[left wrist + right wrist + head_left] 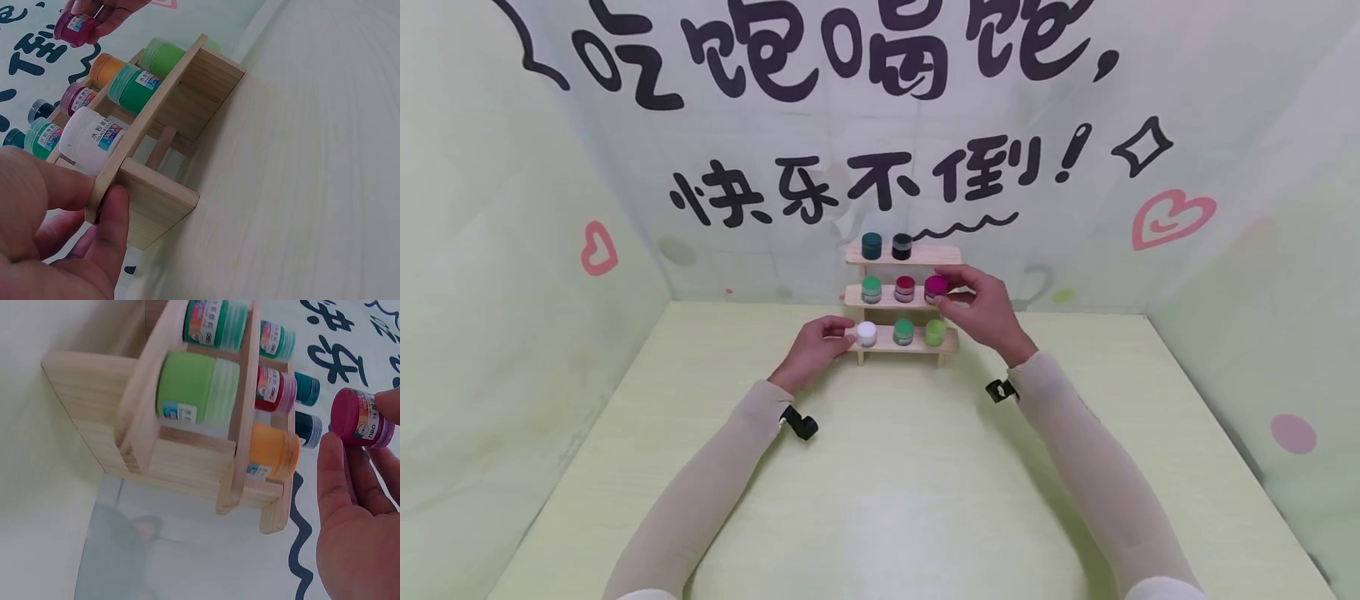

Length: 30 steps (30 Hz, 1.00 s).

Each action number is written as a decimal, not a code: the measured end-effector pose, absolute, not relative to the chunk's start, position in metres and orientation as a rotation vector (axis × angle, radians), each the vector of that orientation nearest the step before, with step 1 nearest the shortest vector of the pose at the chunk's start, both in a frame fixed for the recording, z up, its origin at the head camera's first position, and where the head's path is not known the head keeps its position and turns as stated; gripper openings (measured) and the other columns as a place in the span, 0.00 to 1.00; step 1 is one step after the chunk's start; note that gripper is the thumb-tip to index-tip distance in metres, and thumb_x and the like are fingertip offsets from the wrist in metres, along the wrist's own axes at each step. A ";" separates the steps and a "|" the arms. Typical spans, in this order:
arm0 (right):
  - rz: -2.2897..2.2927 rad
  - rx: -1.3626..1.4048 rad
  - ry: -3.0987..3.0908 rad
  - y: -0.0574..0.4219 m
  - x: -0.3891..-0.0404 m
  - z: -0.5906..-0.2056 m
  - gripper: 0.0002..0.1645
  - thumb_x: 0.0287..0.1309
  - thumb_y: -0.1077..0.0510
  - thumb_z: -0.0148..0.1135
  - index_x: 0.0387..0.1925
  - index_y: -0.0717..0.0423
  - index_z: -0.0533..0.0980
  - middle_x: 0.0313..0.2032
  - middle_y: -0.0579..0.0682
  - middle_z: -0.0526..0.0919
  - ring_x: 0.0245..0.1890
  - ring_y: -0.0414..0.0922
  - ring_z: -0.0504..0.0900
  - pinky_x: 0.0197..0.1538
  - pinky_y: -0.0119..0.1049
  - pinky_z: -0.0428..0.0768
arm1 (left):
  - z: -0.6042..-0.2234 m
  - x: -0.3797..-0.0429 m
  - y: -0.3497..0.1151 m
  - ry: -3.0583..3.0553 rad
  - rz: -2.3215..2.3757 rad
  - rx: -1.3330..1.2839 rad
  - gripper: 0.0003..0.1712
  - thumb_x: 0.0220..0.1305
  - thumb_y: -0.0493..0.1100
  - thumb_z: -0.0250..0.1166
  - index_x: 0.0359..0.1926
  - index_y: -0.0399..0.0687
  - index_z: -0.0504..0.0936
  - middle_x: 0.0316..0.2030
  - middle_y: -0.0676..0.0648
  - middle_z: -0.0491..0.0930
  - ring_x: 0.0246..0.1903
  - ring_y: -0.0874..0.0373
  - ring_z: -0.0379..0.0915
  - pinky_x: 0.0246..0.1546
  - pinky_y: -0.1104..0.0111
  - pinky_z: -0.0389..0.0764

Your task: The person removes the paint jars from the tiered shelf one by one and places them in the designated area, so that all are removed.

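A small three-tier wooden rack point(955, 256) carries paint jars. My right hand point(988, 310) pinches a magenta paint jar point(357, 417) between thumb and fingers, held in the air in front of the upper tiers. My left hand point(56, 219) grips the left end of the bottom shelf, thumb and fingers on either side of the board. Beside those fingers stands a white paint jar point(92, 139). A green jar point(904, 332) and a light green jar point(195, 387) share that shelf. An orange jar point(272, 452) sits on the middle tier, hidden in the head view behind the magenta one.
Also on the middle tier are a green jar point(871, 290) and a red jar point(905, 288). Up top stand a teal jar point(871, 246) and a black jar point(902, 246). A pale table point(895, 500) holds the rack, close to a printed back curtain point(760, 267).
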State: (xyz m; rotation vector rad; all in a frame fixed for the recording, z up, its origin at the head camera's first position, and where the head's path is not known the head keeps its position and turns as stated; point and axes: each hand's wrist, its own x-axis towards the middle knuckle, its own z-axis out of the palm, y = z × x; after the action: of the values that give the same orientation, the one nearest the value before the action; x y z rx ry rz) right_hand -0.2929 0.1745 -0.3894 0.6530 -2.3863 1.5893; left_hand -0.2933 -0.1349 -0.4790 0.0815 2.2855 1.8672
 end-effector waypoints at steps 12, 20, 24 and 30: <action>1.576 0.757 -2.478 0.164 -0.275 -0.410 0.22 0.60 0.69 0.70 0.57 0.62 0.83 0.53 0.58 0.84 0.50 0.52 0.84 0.54 0.35 0.91 | -0.479 -0.293 -0.134 2.288 1.878 0.100 0.22 0.71 0.36 0.68 0.65 0.40 0.80 0.56 0.39 0.78 0.55 0.49 0.79 0.51 0.69 0.90; 1.586 0.865 -2.523 0.150 -0.264 -0.422 0.21 0.59 0.68 0.73 0.54 0.58 0.84 0.52 0.55 0.85 0.50 0.51 0.86 0.54 0.48 0.92 | -0.482 -0.294 -0.137 2.280 1.874 0.087 0.22 0.72 0.36 0.68 0.64 0.42 0.81 0.56 0.40 0.78 0.53 0.51 0.78 0.50 0.71 0.89; 1.526 0.935 -2.545 0.143 -0.258 -0.427 0.21 0.58 0.68 0.74 0.54 0.57 0.85 0.51 0.54 0.86 0.49 0.50 0.86 0.52 0.46 0.93 | -0.482 -0.294 -0.138 2.272 1.877 0.080 0.21 0.72 0.37 0.68 0.64 0.43 0.81 0.55 0.41 0.78 0.52 0.52 0.77 0.50 0.71 0.89; 1.423 1.035 -2.633 0.135 -0.252 -0.437 0.20 0.59 0.64 0.76 0.54 0.53 0.85 0.49 0.48 0.87 0.49 0.46 0.87 0.51 0.36 0.92 | -0.481 -0.295 -0.137 2.266 1.866 0.094 0.22 0.72 0.38 0.69 0.64 0.44 0.81 0.56 0.40 0.78 0.56 0.51 0.78 0.54 0.69 0.89</action>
State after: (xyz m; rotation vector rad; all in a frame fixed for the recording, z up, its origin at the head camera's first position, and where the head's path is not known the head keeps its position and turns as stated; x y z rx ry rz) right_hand -0.2522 0.1347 -0.4365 1.0345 -2.6333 1.4226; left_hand -0.2950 -0.1369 -0.4809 0.0938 2.2657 1.8655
